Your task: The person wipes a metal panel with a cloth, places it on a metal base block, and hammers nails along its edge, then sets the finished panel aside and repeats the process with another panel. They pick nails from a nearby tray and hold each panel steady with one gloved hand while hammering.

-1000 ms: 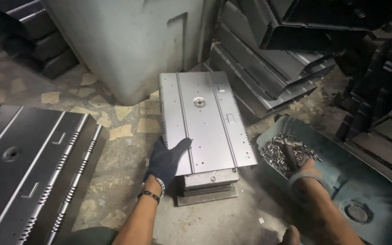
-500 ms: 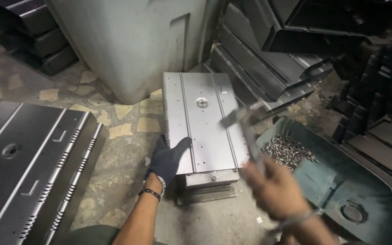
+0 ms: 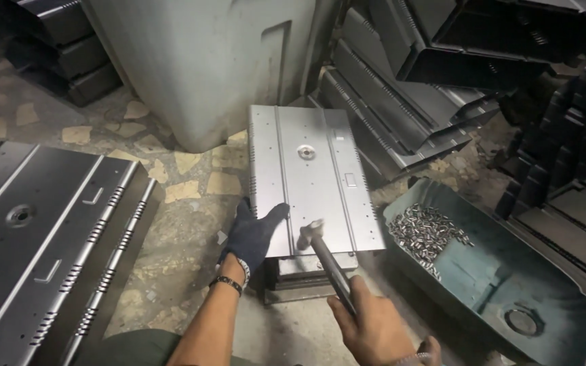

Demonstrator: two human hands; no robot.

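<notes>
A grey sheet-metal panel (image 3: pixel 312 179), ribbed lengthwise with a round boss near its middle, lies flat on a low stack of metal parts (image 3: pixel 306 271) on the stone floor (image 3: pixel 178 224), between dark louvred panels (image 3: pixel 42 237) at the left and a green tray (image 3: pixel 510 285) of small bright metal pieces (image 3: pixel 427 230) at the right. The gloved left hand (image 3: pixel 254 234) lies flat, fingers spread, on the panel's near left corner. The bare right hand (image 3: pixel 374 325) is closed round the handle of a hammer (image 3: pixel 325 261), whose head rests at the panel's near edge.

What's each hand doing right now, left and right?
Left hand: gloved, open, flat on the metal panel.
Right hand: bare, closed around the hammer.
</notes>
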